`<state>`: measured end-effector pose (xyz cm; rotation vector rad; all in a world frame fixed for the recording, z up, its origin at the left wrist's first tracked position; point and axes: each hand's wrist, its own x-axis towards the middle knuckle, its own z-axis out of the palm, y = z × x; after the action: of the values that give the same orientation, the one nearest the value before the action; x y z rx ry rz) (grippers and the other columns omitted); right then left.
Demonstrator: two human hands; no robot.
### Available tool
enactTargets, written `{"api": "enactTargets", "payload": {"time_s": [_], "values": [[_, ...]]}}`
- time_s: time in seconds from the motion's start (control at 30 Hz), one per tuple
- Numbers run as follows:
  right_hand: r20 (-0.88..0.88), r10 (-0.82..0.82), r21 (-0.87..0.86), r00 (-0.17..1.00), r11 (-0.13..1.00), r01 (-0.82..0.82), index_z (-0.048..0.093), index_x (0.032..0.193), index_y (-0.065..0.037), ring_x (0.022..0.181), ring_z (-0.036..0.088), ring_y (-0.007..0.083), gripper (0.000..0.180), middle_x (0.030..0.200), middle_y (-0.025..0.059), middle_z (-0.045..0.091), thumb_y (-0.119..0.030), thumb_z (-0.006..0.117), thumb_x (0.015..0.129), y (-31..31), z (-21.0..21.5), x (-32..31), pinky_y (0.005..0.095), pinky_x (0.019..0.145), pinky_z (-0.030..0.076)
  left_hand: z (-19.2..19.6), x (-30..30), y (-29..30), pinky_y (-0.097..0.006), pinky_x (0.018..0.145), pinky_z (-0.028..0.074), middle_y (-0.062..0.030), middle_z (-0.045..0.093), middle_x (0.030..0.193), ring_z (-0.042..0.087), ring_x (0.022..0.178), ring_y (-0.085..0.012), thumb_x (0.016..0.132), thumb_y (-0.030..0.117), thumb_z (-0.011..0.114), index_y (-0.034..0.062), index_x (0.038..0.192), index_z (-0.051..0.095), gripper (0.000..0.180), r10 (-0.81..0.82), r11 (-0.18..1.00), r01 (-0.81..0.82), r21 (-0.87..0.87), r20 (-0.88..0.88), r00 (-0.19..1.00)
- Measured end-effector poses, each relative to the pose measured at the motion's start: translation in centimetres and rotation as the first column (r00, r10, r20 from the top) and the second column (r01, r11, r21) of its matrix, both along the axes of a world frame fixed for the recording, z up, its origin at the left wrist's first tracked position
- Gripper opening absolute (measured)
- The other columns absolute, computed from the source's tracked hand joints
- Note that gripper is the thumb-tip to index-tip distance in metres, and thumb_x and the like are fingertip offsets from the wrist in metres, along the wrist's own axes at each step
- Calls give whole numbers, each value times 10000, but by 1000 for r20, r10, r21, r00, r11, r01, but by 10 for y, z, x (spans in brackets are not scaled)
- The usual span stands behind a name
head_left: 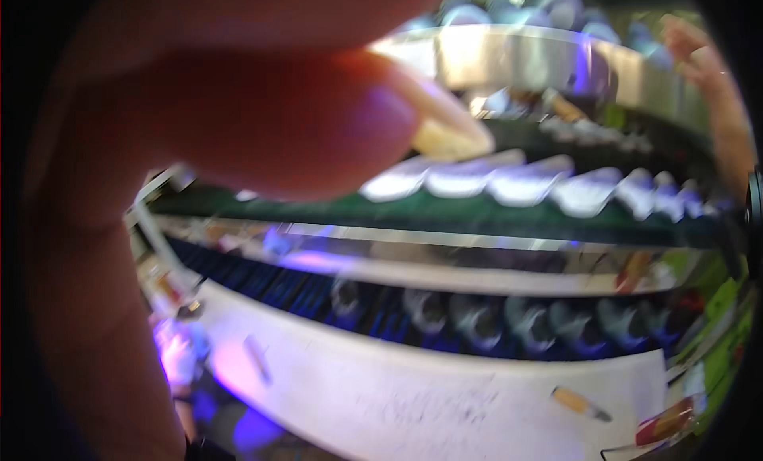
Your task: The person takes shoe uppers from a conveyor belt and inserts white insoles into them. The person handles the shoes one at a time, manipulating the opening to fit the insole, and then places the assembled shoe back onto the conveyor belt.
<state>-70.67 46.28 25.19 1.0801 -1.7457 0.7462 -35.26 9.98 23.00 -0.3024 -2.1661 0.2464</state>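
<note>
Finding 1: my left hand [199,127] is raised right up against the camera and blots out the upper left of the view. It is heavily blurred. One of its fingers [381,111] points to my right, nail outermost. I see nothing held in it, but I cannot tell whether the hand is spread or curled.

Finding 2: the white desk [445,397] lies far below the fingers and is not in contact with them.

Finding 3: a green belt [445,211] runs left to right beneath the fingertip. It carries a row of white dishes [517,179] whose long axis follows the belt. The row starts just below and to the right of the nail and extends away to the right. These are the items nearest the fingers in the picture, though they are clearly further off in depth.

Finding 4: a row of dark cups [477,318] sits lower, between the dishes and the desk.

Finding 5: a second hand [695,52] rests at a metal rail [509,60], far right of the fingers. I cannot tell whether it is mine, or whether it is gripping.

Finding 6: a small tan marker [580,403] lies on the desk, well apart.
</note>
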Motion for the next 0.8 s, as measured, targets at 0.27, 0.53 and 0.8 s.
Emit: {"api": "enactTargets", "payload": {"time_s": [0.27,0.53,0.8], "values": [[49,98,60,994,993,-101,472,1423,-24,1277,496,278,543,1357,183,559,-383,507,1018,-23,-18,-9,385,1074,380,-8,56,36,-335,776,486,-192,612,1138,597,926,-233,745,508,757,18,1362,451,846,241,971,-241,12,-6,971],[90,9,128,996,992,-20,440,1438,-28,1206,527,269,580,1316,179,575,-412,510,1009,7,-18,-39,374,1016,410,-26,32,65,-336,782,474,-189,599,1158,585,938,-232,735,553,746,27,1388,431,895,231,969,-232,85,22,973],[97,159,177,982,969,-175,409,1452,-32,1136,558,261,619,1276,175,591,-441,513,999,-47,-24,-6,364,957,439,-1,100,66,-338,787,462,-187,586,1178,573,950,-232,725,597,734,37,1413,410,945,418,906,-419,55,35,908]]}}
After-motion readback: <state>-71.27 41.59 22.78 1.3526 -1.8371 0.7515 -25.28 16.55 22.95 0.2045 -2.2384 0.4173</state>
